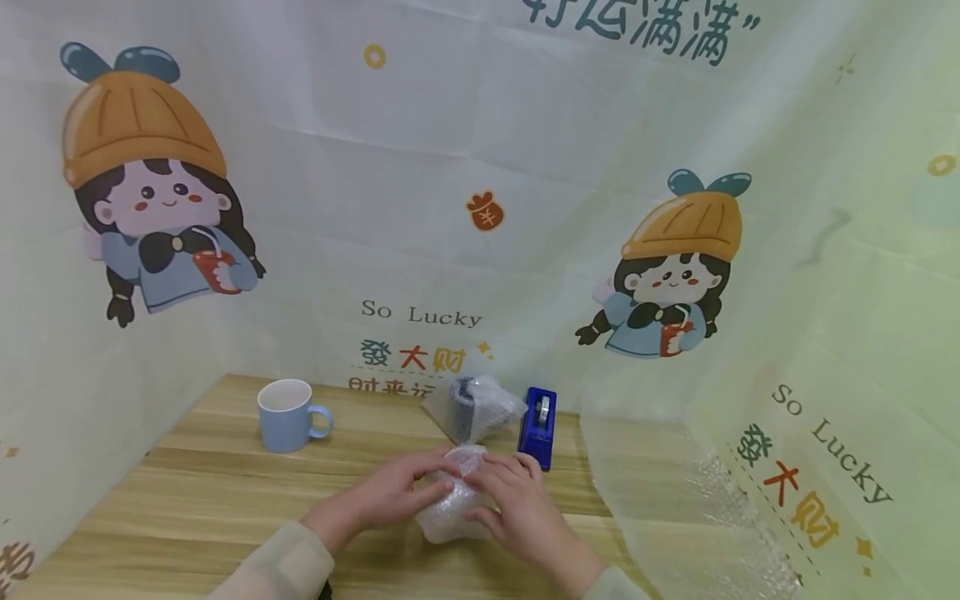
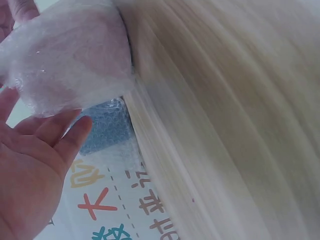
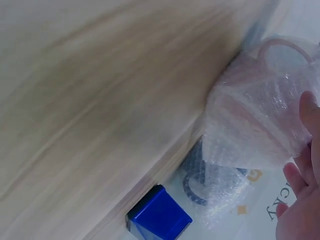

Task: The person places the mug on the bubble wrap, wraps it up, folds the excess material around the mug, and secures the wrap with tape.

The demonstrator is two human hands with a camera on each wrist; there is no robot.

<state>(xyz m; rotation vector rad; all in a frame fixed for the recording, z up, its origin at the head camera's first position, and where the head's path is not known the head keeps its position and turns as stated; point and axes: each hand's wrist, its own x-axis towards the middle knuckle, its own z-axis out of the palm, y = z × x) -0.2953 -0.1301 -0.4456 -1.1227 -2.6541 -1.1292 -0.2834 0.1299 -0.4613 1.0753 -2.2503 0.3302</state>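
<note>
A pinkish mug wrapped in bubble wrap (image 1: 450, 512) stands near the middle of the table, held between both hands. A curved pink loop like a handle shows through the film in the right wrist view. My left hand (image 1: 393, 492) grips the bundle's upper left, thumb in front and fingers across the top. From the other side my right hand (image 1: 517, 500) holds it, fingers over the top and thumb low on the side. Parts of both hands' fingers are hidden behind the plastic. Just behind sits a dark blue mug (image 1: 465, 400), loosely covered in bubble wrap.
A light blue mug (image 1: 285, 417) stands at the back left of the wooden table (image 1: 202, 492). At the back right is a blue tape dispenser (image 1: 538, 429). A sheet of bubble wrap (image 1: 675, 508) lies along the right side. A printed cloth (image 1: 420, 167) surrounds the table.
</note>
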